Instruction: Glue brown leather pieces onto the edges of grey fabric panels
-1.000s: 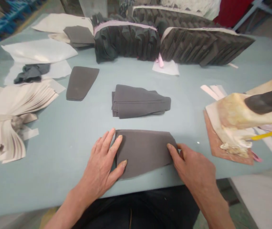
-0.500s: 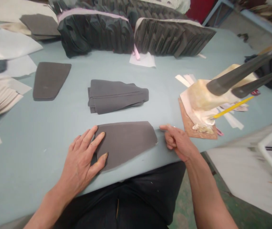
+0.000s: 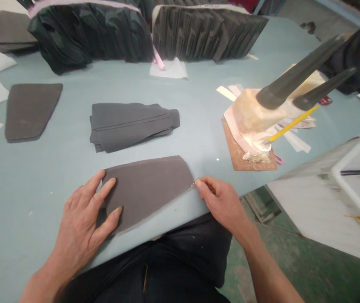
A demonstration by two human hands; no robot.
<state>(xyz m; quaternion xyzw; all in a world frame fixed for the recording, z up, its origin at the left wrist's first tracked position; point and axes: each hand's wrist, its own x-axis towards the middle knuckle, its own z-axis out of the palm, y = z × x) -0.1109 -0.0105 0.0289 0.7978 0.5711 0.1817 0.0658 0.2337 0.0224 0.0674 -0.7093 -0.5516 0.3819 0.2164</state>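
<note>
Head cam, looking down at the near edge of the pale blue table (image 3: 25, 176). Left hand (image 3: 83, 221) is open and flat, fingers spread, with the forefinger and thumb pressing down on the left end of a grey fabric piece (image 3: 148, 185). Right hand (image 3: 222, 202) is curled up, thumb and forefinger pinched together right at the piece's pointy right corner. So the piece lies flat between both hands, just inside the near table edge, wide end left and narrow end right.

Just beyond it sits a folded stack of grey fabric (image 3: 129, 124), not touching it. Further left is a darker flat cut piece (image 3: 30, 109) on its own. Along the far edge stand two upright bundles of dark fabric, a blackish one (image 3: 88, 35) and a greyer one (image 3: 205, 35), with a white paper slip (image 3: 169, 69) in front of the gap.

Off to the right is a brown board (image 3: 252, 162) carrying a yellowish crusty block (image 3: 252, 115). Two dark tapered handles (image 3: 296, 80) stick out of it toward the far right, and a yellow stick (image 3: 293, 124) pokes out lower down. Can't tell what the block is made of.
</note>
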